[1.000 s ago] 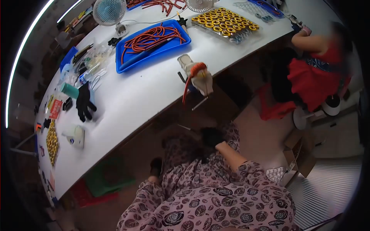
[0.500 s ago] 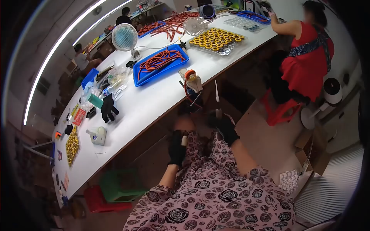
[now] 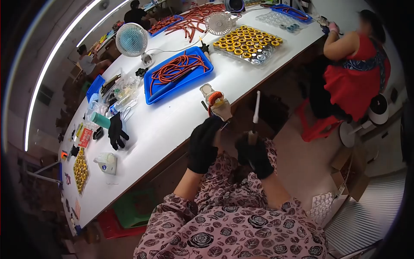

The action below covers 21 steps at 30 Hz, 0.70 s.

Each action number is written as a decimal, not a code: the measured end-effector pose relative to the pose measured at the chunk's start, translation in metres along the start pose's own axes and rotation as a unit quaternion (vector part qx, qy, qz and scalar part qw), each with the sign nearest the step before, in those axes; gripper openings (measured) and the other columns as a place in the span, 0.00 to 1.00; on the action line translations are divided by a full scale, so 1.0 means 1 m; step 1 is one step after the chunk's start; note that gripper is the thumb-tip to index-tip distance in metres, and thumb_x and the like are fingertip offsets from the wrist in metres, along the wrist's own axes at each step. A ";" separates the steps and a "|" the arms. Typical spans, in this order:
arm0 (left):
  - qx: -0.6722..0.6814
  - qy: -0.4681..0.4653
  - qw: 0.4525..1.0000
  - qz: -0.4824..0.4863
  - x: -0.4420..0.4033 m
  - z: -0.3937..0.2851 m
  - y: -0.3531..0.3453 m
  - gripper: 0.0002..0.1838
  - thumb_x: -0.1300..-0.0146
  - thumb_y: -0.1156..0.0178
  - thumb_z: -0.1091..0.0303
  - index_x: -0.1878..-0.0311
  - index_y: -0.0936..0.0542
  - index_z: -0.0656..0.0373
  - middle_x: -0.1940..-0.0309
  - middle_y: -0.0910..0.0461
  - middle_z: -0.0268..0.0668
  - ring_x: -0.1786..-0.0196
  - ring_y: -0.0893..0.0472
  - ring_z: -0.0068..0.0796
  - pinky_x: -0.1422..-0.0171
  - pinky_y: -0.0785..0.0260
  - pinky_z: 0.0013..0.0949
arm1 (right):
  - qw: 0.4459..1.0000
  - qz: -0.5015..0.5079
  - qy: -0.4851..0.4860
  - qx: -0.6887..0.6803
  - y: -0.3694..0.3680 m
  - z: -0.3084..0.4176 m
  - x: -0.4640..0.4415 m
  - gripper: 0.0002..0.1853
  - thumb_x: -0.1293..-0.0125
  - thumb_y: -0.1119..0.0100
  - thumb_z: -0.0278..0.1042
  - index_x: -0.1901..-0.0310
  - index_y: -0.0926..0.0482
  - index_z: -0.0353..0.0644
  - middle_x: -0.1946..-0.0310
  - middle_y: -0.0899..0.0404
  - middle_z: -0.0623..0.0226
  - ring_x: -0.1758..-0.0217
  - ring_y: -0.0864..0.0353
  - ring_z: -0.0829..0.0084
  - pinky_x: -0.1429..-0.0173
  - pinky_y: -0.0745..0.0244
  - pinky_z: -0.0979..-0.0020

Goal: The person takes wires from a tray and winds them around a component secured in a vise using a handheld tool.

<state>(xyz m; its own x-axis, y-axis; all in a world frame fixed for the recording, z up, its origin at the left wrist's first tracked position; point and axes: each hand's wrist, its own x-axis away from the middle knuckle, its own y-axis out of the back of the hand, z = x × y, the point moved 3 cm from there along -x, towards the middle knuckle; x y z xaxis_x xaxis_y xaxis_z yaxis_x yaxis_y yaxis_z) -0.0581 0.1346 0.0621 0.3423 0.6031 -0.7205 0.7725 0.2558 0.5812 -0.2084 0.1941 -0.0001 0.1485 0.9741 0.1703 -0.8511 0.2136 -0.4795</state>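
Black fingerless-looking gloves cover both my hands. My left hand (image 3: 203,146) is raised at the table edge, just below a pale holder (image 3: 221,110). Its fingers are pressed together near a thin dark end under the holder; what they grip, if anything, is hidden. An orange-red wire-wound ring (image 3: 215,98) sits in the holder. My right hand (image 3: 255,157) is closed around the handle of a slim tool (image 3: 257,108), whose long white tip points upward, to the right of the holder and apart from it.
A blue tray (image 3: 196,75) of red-brown wires lies behind the holder. Yellow ring cores (image 3: 246,43) fill a clear tray to its right. Two fans, a black glove (image 3: 116,131) on a stand and a tissue pack (image 3: 106,163) share the table. A person in red (image 3: 355,82) sits right.
My left hand has risen from my lap to the holder. The right hand has shifted slightly right and down, still holding the white-tipped tool. The view has shifted a little.
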 end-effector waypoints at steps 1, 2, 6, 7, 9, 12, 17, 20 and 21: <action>-0.052 -0.064 0.996 0.038 -0.010 -0.007 -0.005 0.17 0.45 0.41 0.73 0.50 0.22 0.58 0.52 0.23 0.45 0.54 0.22 0.44 0.49 0.29 0.36 | 0.997 -0.010 -0.019 -0.074 0.001 0.010 0.014 0.05 0.39 0.43 0.30 0.64 0.26 0.40 0.75 0.25 0.69 0.78 0.25 0.79 0.76 0.31 0.78; -0.054 -0.062 0.996 0.041 -0.021 -0.010 -0.008 0.17 0.45 0.41 0.73 0.50 0.22 0.58 0.52 0.23 0.45 0.54 0.22 0.44 0.49 0.29 0.36 | 0.988 -0.021 -0.039 -0.149 0.003 0.019 0.021 0.05 0.38 0.44 0.31 0.65 0.26 0.40 0.77 0.27 0.70 0.81 0.28 0.79 0.78 0.34 0.77; -0.077 -0.201 0.965 0.153 -0.051 -0.018 -0.027 0.21 0.52 0.40 0.72 0.51 0.21 0.54 0.55 0.22 0.38 0.64 0.22 0.35 0.60 0.28 0.33 | 0.991 0.113 -0.028 -0.068 0.024 0.043 0.020 0.06 0.40 0.40 0.27 0.62 0.26 0.40 0.71 0.23 0.69 0.73 0.23 0.79 0.71 0.26 0.78; -0.103 -0.266 0.949 0.138 -0.060 -0.018 -0.029 0.21 0.53 0.40 0.70 0.51 0.21 0.52 0.58 0.21 0.35 0.67 0.22 0.30 0.65 0.28 0.32 | 0.993 0.108 -0.022 -0.032 0.029 0.042 0.015 0.08 0.39 0.41 0.27 0.59 0.27 0.39 0.68 0.22 0.65 0.69 0.21 0.75 0.66 0.24 0.74; -0.145 -0.254 0.936 0.197 -0.089 -0.020 -0.032 0.22 0.53 0.40 0.69 0.51 0.21 0.49 0.61 0.21 0.31 0.68 0.23 0.28 0.67 0.29 0.32 | 0.994 0.104 -0.024 0.002 0.032 0.041 0.009 0.10 0.38 0.42 0.27 0.56 0.28 0.37 0.65 0.22 0.61 0.65 0.20 0.71 0.61 0.22 0.71; -0.236 -0.297 0.904 0.198 -0.152 -0.014 -0.034 0.22 0.52 0.42 0.69 0.50 0.21 0.42 0.67 0.22 0.25 0.71 0.24 0.25 0.71 0.31 0.31 | 0.957 -0.052 0.097 -0.267 0.048 0.050 -0.010 0.12 0.36 0.46 0.26 0.52 0.31 0.36 0.61 0.23 0.57 0.60 0.20 0.65 0.54 0.22 0.65; -0.222 -0.346 0.897 0.161 -0.195 0.001 -0.034 0.19 0.50 0.42 0.68 0.52 0.20 0.40 0.66 0.21 0.26 0.68 0.22 0.24 0.68 0.31 0.28 | 0.983 -0.043 0.090 -0.154 0.075 0.018 -0.012 0.11 0.35 0.49 0.23 0.51 0.32 0.37 0.61 0.25 0.61 0.58 0.23 0.69 0.51 0.23 0.69; -0.228 -0.375 0.878 0.191 -0.189 -0.022 -0.025 0.17 0.50 0.40 0.67 0.54 0.19 0.42 0.70 0.24 0.25 0.74 0.25 0.25 0.72 0.34 0.28 | 0.988 -0.071 0.046 0.132 0.059 0.022 -0.009 0.14 0.38 0.44 0.26 0.52 0.34 0.40 0.71 0.29 0.68 0.67 0.25 0.76 0.58 0.24 0.74; -0.227 -0.369 0.880 0.196 -0.188 -0.025 -0.024 0.16 0.50 0.41 0.67 0.55 0.19 0.42 0.71 0.25 0.25 0.75 0.26 0.25 0.73 0.35 0.28 | 0.985 -0.069 -0.005 0.159 0.066 0.010 -0.010 0.15 0.39 0.43 0.27 0.52 0.34 0.40 0.71 0.29 0.70 0.67 0.26 0.78 0.61 0.26 0.76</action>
<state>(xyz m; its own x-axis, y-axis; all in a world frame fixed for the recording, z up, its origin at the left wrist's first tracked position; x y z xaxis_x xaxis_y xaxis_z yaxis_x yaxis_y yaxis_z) -0.1545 0.0335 0.1926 0.9182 0.1012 -0.3830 0.2814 0.5139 0.8104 -0.2710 0.1973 -0.0254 0.2709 0.9362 0.2238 -0.9380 0.3090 -0.1572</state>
